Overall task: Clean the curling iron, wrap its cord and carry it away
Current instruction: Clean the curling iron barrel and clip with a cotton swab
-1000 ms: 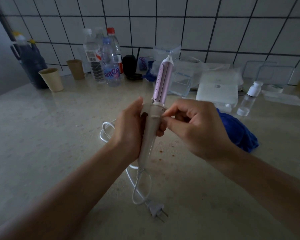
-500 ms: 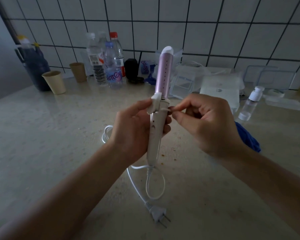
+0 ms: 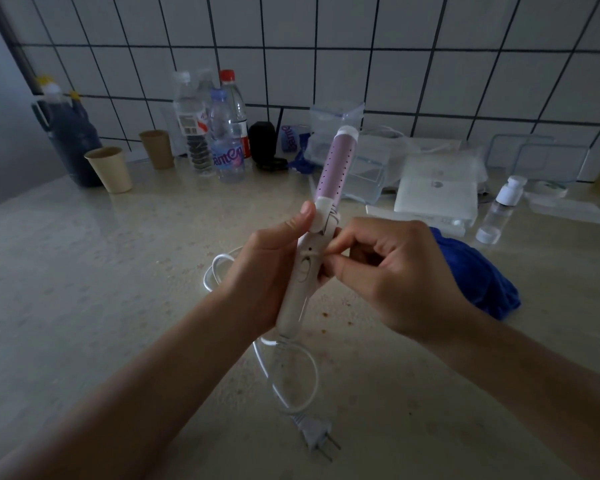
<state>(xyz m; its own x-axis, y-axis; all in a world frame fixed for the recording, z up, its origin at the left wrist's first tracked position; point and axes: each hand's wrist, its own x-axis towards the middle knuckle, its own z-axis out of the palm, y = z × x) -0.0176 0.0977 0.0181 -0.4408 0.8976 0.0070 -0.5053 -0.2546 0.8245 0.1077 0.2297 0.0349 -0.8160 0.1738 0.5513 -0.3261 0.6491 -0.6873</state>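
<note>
Left grip (image 3: 269, 271) stayed wrapped round the curling iron (image 3: 336, 164), upright above the table (image 3: 118, 271), newly turned switch-forward, while right grip (image 3: 395, 271) pinched its hinge: apparently still cleaning, cord (image 3: 315, 377) loose toward 6 o'clock.

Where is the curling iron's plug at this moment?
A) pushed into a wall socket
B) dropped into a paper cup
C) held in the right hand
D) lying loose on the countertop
D: the plug lies on the countertop, at the end of the cord trailing from the curling iron.
</note>
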